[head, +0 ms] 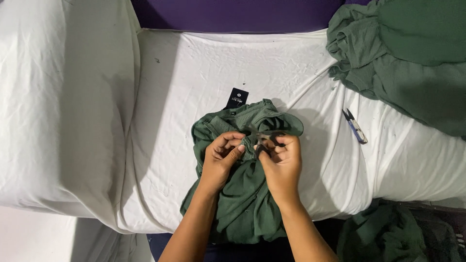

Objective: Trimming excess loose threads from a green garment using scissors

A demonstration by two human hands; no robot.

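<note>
- While the dark green garment (242, 194) lies bunched on the white sheet (170, 97), both hands work at its upper part, so the step in hand seems to be trimming or checking a seam.
- Left hand (221, 157) pinches a fold of the green cloth, fingers curled tight.
- Right hand (281, 162) is closed around small dark scissors (264, 138), pressed against the same fold.
- Next move, I judge, needs the cloth kept taut and the blades kept off the weave.
- Garment fabric looks soft, thin and crinkled; the sheet is wrinkled cotton with small specks.
- Just above the garment sticks out a black card tag (237, 97).
- Right of the garment lies a blue-handled thread snip (355, 127); beyond it, a heap of green cloth (407, 53).
</note>
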